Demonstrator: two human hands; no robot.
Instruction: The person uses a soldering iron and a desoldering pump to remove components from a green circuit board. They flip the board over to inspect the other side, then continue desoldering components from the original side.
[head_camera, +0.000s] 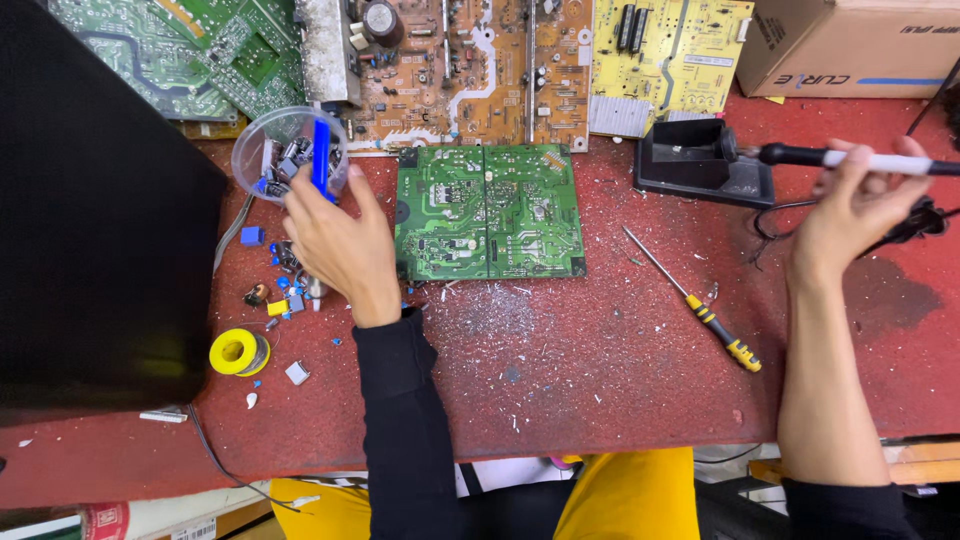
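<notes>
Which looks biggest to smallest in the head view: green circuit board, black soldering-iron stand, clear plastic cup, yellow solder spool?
1. green circuit board
2. black soldering-iron stand
3. clear plastic cup, partly behind the left hand; close to the stand, so that order is unsure
4. yellow solder spool

A single head-worn camera looks steeply down from above the seated person onto the red workbench (560, 370), fairly near. The far edge lies at twelve o'clock, the person's lap at six, forearms entering from below.
</notes>
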